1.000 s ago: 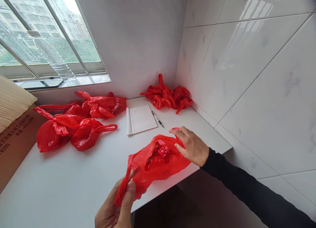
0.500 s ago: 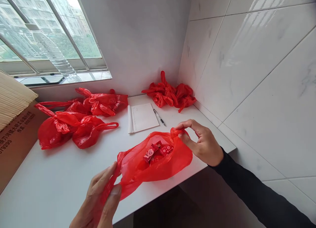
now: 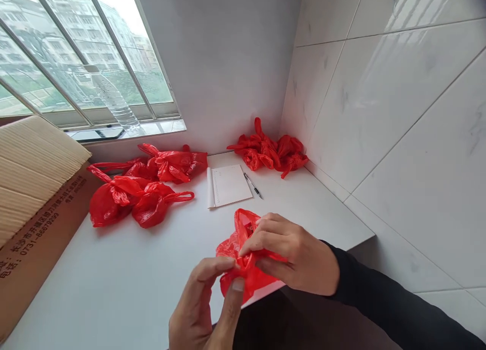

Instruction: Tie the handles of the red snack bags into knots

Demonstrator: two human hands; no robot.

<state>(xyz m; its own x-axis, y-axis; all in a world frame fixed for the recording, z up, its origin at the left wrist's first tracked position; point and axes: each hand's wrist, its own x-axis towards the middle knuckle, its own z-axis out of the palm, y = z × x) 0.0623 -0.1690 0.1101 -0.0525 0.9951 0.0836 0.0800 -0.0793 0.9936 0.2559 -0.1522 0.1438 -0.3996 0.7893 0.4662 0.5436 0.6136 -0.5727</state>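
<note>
A thin red plastic bag point(image 3: 230, 246) is gathered between my two hands at the front edge of the white table point(image 3: 152, 274). My left hand point(image 3: 208, 299) pinches the bag's near side between thumb and fingers. From the right, my right hand point(image 3: 288, 249) grips the bunched plastic close to the left fingertips, with its fingers bent over the top. Through the bag's upper opening a little of a dark red wrapped packet point(image 3: 249, 229) shows; the rest of the contents is hidden by plastic and fingers.
Knotted red bags point(image 3: 152, 203) lie at the back left, and more red bags point(image 3: 266, 150) sit in the far corner. A notepad point(image 3: 231, 185) and pen point(image 3: 253, 185) lie between them. At left stands a cardboard box point(image 3: 41, 228); a water bottle point(image 3: 114, 99) rests on the sill.
Both hands have come together, drawing the spread bag closed into a bunch. The wrapped packets, plainly visible before, are now mostly covered. The camera view has shifted slightly.
</note>
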